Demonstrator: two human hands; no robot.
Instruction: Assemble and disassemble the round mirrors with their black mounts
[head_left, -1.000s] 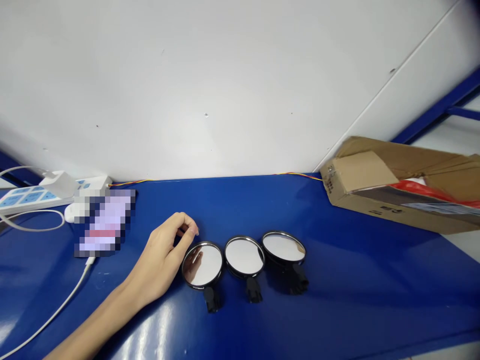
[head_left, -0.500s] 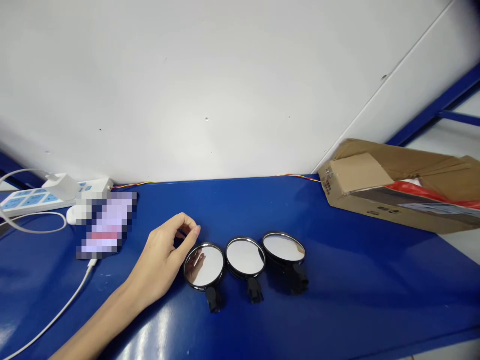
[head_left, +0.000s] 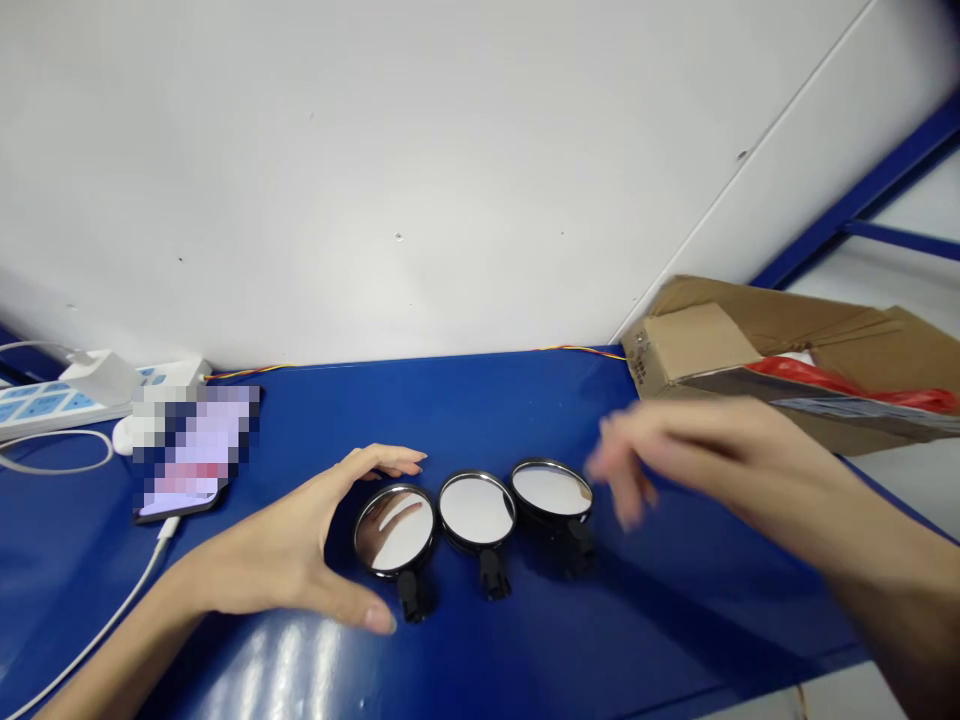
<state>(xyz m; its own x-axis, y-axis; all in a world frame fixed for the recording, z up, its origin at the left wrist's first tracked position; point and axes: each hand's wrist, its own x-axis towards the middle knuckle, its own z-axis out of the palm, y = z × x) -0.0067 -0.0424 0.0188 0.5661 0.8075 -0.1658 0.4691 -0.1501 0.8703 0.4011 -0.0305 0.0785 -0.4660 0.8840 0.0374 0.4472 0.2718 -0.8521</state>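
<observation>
Three round mirrors with black rims and short black stems lie in a row on the blue table (head_left: pixel 480 400). My left hand (head_left: pixel 307 545) curves around the left mirror (head_left: pixel 395 530), thumb near its stem and fingers at its far edge, spread apart; no firm hold on it shows. The middle mirror (head_left: pixel 478 510) sits close beside it. Just right of the right mirror (head_left: pixel 553 489), my right hand (head_left: pixel 660 450) hangs above the table, blurred by motion. Its fingers bend downward, and whether they are closed cannot be made out.
At the back left, a phone (head_left: pixel 199 440) with a white cable (head_left: pixel 112 630) lies by a white power strip (head_left: pixel 45 400). An opened cardboard box (head_left: pixel 697 340) with red material stands at the right. Thin coloured wires (head_left: pixel 585 349) run along the wall's foot.
My right hand has come into view from the right. My left hand has opened from a loose curl, its thumb moving down toward the left mirror's stem. The view has shifted slightly.
</observation>
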